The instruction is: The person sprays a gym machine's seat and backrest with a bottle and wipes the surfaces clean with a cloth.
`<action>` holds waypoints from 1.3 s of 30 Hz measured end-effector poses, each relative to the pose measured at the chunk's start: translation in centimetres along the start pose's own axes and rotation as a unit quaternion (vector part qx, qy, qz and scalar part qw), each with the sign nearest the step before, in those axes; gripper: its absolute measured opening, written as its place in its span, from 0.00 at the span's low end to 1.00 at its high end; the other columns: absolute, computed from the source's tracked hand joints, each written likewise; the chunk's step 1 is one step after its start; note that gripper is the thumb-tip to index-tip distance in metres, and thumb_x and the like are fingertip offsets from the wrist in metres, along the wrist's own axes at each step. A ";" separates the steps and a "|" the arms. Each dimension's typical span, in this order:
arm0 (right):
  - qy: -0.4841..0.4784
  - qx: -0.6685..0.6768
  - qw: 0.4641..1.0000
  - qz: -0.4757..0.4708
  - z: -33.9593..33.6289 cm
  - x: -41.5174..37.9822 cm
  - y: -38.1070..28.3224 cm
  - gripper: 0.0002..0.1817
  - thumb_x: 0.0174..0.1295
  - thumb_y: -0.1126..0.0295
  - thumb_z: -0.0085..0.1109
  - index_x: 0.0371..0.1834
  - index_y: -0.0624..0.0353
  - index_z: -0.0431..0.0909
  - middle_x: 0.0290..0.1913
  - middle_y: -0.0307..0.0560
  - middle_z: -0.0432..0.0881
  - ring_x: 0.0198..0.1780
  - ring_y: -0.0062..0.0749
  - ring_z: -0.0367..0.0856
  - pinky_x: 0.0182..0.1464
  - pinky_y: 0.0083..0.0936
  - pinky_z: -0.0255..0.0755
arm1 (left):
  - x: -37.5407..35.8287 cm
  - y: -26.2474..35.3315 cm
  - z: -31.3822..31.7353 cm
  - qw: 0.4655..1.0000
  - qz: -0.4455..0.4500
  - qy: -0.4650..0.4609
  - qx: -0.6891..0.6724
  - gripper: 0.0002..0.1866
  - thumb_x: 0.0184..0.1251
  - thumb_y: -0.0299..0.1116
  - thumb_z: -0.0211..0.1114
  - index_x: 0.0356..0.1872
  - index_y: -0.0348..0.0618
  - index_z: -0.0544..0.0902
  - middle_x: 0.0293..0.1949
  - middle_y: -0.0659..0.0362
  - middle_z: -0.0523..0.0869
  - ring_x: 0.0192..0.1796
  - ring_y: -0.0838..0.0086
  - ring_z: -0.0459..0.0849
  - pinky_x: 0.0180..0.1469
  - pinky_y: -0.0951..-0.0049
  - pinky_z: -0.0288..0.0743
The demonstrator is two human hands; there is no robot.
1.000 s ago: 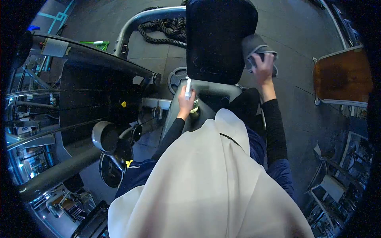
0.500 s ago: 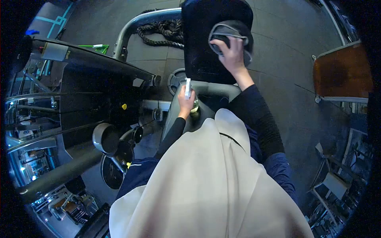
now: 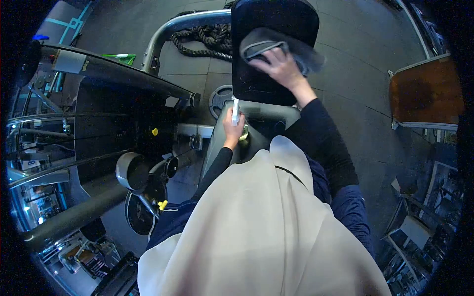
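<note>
A grey cloth [image 3: 266,47], blurred at its edges, lies against the black padded backrest [image 3: 247,79]. My right hand [image 3: 281,68] presses on the cloth with its fingers bent over it. Lower and to the left, my left hand [image 3: 233,127] is wrapped round a spray bottle [image 3: 236,111] with a white head and a yellowish lower part. The bottle is upright above the dark padded seat [image 3: 261,111], and my fingers hide part of it.
Gym machine parts with a black panel [image 3: 118,113] and a round roller [image 3: 132,171] stand at left. A coiled black rope [image 3: 205,39] lies behind a curved metal tube [image 3: 173,24]. A brown padded bench [image 3: 424,91] is at right.
My right hand and the cloth have moved left and slightly down across the backrest. My left hand keeps its hold on the bottle, nearly still.
</note>
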State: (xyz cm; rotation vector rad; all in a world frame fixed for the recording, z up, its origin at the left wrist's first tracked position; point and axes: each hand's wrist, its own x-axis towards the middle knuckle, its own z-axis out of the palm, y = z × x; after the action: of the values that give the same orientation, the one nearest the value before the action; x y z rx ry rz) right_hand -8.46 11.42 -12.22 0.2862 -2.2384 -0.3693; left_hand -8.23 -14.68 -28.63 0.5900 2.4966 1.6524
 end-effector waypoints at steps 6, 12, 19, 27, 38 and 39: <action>-0.089 0.033 0.978 0.184 -5.0 -5.8 4.2 0.24 0.44 0.68 0.69 0.49 0.35 0.82 0.43 0.43 0.71 0.51 0.43 0.70 0.51 0.40 0.69 | 0.5 0.6 0.0 1.000 0.020 0.002 0.022 0.14 0.58 0.32 0.67 0.43 0.41 0.78 0.26 0.51 0.82 0.28 0.58 0.84 0.33 0.61 0.75; 0.018 0.081 0.957 0.277 -6.1 -7.4 3.4 0.27 0.39 0.75 0.70 0.49 0.42 0.81 0.44 0.50 0.72 0.48 0.51 0.70 0.51 0.45 0.68 | 0.7 -0.4 0.0 0.999 0.040 -0.002 0.023 0.13 0.57 0.31 0.67 0.42 0.41 0.78 0.27 0.50 0.82 0.30 0.56 0.83 0.34 0.60 0.75; 0.024 0.096 0.976 0.192 -1.5 0.7 -0.6 0.26 0.42 0.75 0.69 0.48 0.38 0.81 0.52 0.37 0.78 0.55 0.43 0.72 0.60 0.40 0.67 | 0.7 0.3 0.1 0.999 0.033 0.000 0.009 0.12 0.56 0.30 0.67 0.40 0.40 0.77 0.28 0.51 0.82 0.31 0.56 0.84 0.35 0.60 0.75; -0.057 0.200 0.977 -0.054 3.3 6.2 -4.1 0.11 0.53 0.65 0.57 0.41 0.42 0.79 0.53 0.33 0.78 0.60 0.30 0.73 0.59 0.38 0.71 | 0.3 -0.3 0.2 1.000 0.018 0.002 -0.001 0.14 0.56 0.30 0.67 0.42 0.40 0.77 0.29 0.52 0.84 0.33 0.56 0.85 0.37 0.59 0.76; -0.031 0.084 0.995 0.048 -1.7 -0.6 1.6 0.18 0.51 0.68 0.61 0.46 0.35 0.84 0.46 0.33 0.77 0.52 0.35 0.72 0.51 0.34 0.71 | 0.6 -0.3 0.1 1.000 0.028 -0.005 -0.003 0.13 0.56 0.31 0.67 0.41 0.39 0.77 0.26 0.48 0.82 0.30 0.53 0.84 0.33 0.58 0.75; -0.029 0.070 0.995 0.064 -2.4 -1.9 2.1 0.20 0.48 0.69 0.63 0.46 0.35 0.84 0.44 0.35 0.77 0.50 0.36 0.72 0.51 0.34 0.71 | 0.6 -0.2 0.1 0.999 0.033 -0.006 0.003 0.13 0.56 0.31 0.67 0.41 0.39 0.77 0.26 0.48 0.82 0.30 0.53 0.84 0.33 0.58 0.75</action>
State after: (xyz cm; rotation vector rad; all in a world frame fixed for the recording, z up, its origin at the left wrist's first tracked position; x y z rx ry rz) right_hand -5.60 13.62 -11.29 0.2058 -2.3300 -0.1540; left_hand -8.79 -14.45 -28.73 0.6879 2.5001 1.6583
